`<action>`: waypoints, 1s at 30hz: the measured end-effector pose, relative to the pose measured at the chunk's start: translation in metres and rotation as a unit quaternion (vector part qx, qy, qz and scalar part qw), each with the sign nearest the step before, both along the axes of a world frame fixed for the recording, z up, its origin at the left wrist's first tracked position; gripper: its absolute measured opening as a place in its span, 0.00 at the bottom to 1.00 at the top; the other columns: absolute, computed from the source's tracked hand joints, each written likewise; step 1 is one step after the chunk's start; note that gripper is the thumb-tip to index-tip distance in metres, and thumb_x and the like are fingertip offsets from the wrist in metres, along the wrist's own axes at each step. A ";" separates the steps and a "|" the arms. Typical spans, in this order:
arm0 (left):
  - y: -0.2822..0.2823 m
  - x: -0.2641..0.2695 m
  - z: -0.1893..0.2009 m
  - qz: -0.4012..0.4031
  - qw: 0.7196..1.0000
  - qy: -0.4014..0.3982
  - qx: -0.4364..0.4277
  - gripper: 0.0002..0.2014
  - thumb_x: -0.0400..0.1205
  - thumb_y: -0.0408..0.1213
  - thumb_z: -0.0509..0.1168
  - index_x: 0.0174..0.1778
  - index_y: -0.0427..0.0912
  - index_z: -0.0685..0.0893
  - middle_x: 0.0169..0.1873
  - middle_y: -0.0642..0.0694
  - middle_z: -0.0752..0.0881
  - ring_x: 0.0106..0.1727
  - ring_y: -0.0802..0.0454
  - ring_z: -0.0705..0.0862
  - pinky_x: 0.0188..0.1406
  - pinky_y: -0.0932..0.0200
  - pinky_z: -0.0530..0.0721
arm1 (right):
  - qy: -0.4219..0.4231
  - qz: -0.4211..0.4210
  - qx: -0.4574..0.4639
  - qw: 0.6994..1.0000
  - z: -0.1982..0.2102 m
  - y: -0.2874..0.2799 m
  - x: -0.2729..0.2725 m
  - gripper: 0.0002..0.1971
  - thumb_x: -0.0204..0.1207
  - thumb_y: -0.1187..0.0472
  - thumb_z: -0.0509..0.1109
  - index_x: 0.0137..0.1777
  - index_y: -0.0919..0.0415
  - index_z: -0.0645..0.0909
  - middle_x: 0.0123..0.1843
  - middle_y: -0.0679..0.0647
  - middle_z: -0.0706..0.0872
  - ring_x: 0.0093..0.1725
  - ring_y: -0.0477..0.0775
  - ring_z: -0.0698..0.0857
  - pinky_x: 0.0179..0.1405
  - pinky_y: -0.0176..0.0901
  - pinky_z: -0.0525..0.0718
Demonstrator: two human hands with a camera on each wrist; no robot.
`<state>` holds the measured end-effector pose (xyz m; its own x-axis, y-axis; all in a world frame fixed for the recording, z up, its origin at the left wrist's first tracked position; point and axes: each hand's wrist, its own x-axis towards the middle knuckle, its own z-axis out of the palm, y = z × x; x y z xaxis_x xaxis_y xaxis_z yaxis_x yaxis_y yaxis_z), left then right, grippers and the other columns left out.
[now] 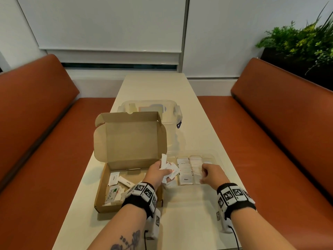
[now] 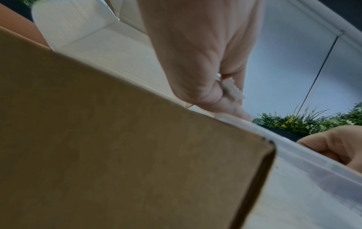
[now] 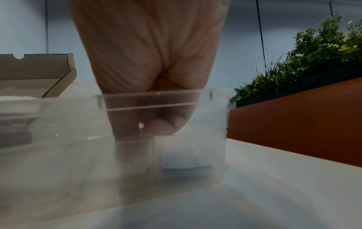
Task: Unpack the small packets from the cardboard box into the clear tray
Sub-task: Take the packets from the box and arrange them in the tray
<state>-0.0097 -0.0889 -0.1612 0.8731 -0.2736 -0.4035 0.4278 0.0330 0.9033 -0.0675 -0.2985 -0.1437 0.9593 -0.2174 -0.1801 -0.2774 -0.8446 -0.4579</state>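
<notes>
Nearest the camera, the left hand has its grip clamped on a fan of packets between cardboard box and clear tray, while the right hand's curled grip, inside the tray, cannot be told; light, slippery, flimsy sachets are probably best pinched by their crimped edges.

cardboard box: showing as matt brown corrugated card, plain and unprinted inside.
small packets: looking like thin white paper, matt, with serrated ends.
clear tray: appearing as smooth, glossy see-through plastic.
table: presenting a smooth, pale cream top with a faint sheen.
benches: wearing smooth rust-orange upholstery, leather-like and slightly shiny.
lidded tub: looking like translucent plastic.
wristbands: showing as black cloth.
</notes>
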 end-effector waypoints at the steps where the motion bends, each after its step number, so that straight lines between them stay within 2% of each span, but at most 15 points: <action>1: 0.000 0.000 0.001 0.000 1.000 0.001 -0.008 0.15 0.78 0.19 0.66 0.54 0.41 0.80 0.49 0.43 0.85 0.50 0.45 0.86 0.43 0.52 0.90 | -0.002 0.000 -0.003 1.000 -0.001 0.000 0.001 0.22 0.64 0.70 0.78 0.28 0.54 0.65 0.29 0.47 0.74 0.29 0.46 0.71 0.31 0.35 0.71; 3: -0.001 -0.001 0.002 0.001 1.000 0.003 -0.020 0.16 0.78 0.17 0.65 0.56 0.39 0.79 0.50 0.42 0.85 0.51 0.44 0.86 0.40 0.54 0.90 | -0.001 -0.001 -0.018 1.000 -0.002 0.000 0.002 0.20 0.65 0.69 0.77 0.27 0.53 0.67 0.30 0.46 0.76 0.33 0.48 0.74 0.36 0.38 0.75; 5: 0.000 -0.002 0.003 0.000 1.000 0.002 -0.018 0.16 0.78 0.18 0.66 0.58 0.38 0.79 0.51 0.41 0.84 0.52 0.42 0.86 0.42 0.53 0.90 | 0.003 -0.005 -0.033 0.999 -0.004 0.001 0.001 0.18 0.66 0.67 0.77 0.29 0.53 0.69 0.31 0.46 0.78 0.35 0.48 0.77 0.40 0.40 0.79; 10: 0.002 -0.002 0.001 -0.002 1.000 -0.007 -0.003 0.16 0.78 0.19 0.66 0.58 0.40 0.79 0.51 0.42 0.85 0.52 0.43 0.86 0.38 0.57 0.89 | 0.008 -0.012 -0.038 0.999 -0.007 0.003 0.003 0.18 0.68 0.67 0.77 0.28 0.52 0.70 0.32 0.45 0.78 0.36 0.48 0.78 0.38 0.36 0.78; 12: 0.002 -0.002 0.001 -0.008 1.000 -0.015 0.015 0.17 0.78 0.21 0.67 0.60 0.39 0.79 0.51 0.43 0.86 0.54 0.42 0.86 0.49 0.50 0.89 | 0.012 -0.013 -0.044 0.999 -0.007 0.003 0.004 0.18 0.69 0.67 0.75 0.28 0.52 0.69 0.33 0.47 0.79 0.37 0.49 0.79 0.41 0.38 0.79; 14: 0.002 -0.002 0.002 -0.015 0.999 -0.021 0.030 0.18 0.78 0.22 0.68 0.62 0.40 0.79 0.51 0.44 0.86 0.57 0.41 0.85 0.61 0.43 0.84 | 0.015 -0.012 -0.047 0.999 -0.007 0.004 0.004 0.18 0.69 0.68 0.74 0.28 0.52 0.69 0.34 0.48 0.80 0.38 0.50 0.78 0.41 0.38 0.79; 16: 0.002 -0.003 0.003 -0.019 0.999 -0.026 0.034 0.18 0.77 0.22 0.68 0.61 0.41 0.79 0.49 0.47 0.86 0.56 0.42 0.85 0.63 0.44 0.83 | 0.014 -0.010 -0.046 0.999 -0.005 0.005 0.003 0.17 0.70 0.69 0.73 0.29 0.53 0.69 0.35 0.49 0.80 0.37 0.50 0.78 0.41 0.38 0.78; 19: 0.002 -0.003 0.005 -0.026 0.998 -0.032 0.038 0.20 0.77 0.22 0.69 0.62 0.43 0.79 0.49 0.50 0.86 0.54 0.47 0.85 0.58 0.51 0.85 | -0.029 -0.022 -0.027 0.999 0.001 0.010 0.003 0.12 0.70 0.66 0.71 0.33 0.54 0.71 0.35 0.49 0.79 0.36 0.50 0.77 0.36 0.38 0.76; 21: 0.003 -0.005 0.006 -0.025 0.999 -0.034 0.029 0.21 0.76 0.22 0.70 0.63 0.41 0.79 0.50 0.48 0.86 0.52 0.49 0.86 0.45 0.60 0.87 | -0.088 -0.025 0.004 0.996 0.008 0.017 0.005 0.09 0.72 0.61 0.72 0.37 0.54 0.74 0.33 0.46 0.78 0.34 0.47 0.76 0.32 0.36 0.73; 23: 0.001 -0.007 0.009 -0.023 0.999 -0.036 0.013 0.20 0.75 0.21 0.71 0.62 0.39 0.80 0.50 0.45 0.87 0.48 0.51 0.86 0.33 0.67 0.85 | -0.136 -0.017 0.072 0.988 0.017 0.026 0.008 0.05 0.73 0.56 0.73 0.41 0.53 0.79 0.34 0.45 0.80 0.33 0.45 0.77 0.33 0.34 0.74; 25: -0.001 -0.010 0.014 -0.025 0.999 -0.035 -0.009 0.19 0.74 0.20 0.71 0.60 0.37 0.81 0.49 0.41 0.87 0.45 0.50 0.87 0.31 0.67 0.85 | -0.142 -0.003 0.156 0.977 0.024 0.035 0.011 0.06 0.72 0.55 0.75 0.47 0.52 0.84 0.39 0.47 0.85 0.36 0.44 0.80 0.38 0.33 0.78; 27: -0.003 -0.012 0.018 -0.038 0.998 -0.041 -0.030 0.15 0.74 0.21 0.72 0.56 0.37 0.83 0.47 0.41 0.89 0.44 0.49 0.89 0.36 0.63 0.87 | -0.110 0.015 0.208 0.972 0.029 0.041 0.014 0.11 0.73 0.56 0.75 0.55 0.52 0.84 0.44 0.49 0.88 0.39 0.45 0.82 0.43 0.36 0.82; 30: -0.005 -0.013 0.024 -0.047 0.996 -0.050 -0.062 0.13 0.75 0.23 0.72 0.54 0.38 0.84 0.43 0.44 0.90 0.42 0.52 0.91 0.36 0.62 0.86 | -0.084 0.022 0.242 0.966 0.032 0.046 0.016 0.14 0.73 0.61 0.75 0.58 0.54 0.84 0.43 0.52 0.87 0.38 0.47 0.84 0.39 0.34 0.84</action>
<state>-0.0231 -0.0940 -0.1375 0.8757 -0.3979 -0.2737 0.3418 0.1102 0.9333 -0.0513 -0.2529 -0.1120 0.9903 -0.1043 -0.0917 -0.1333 -0.5300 -0.8375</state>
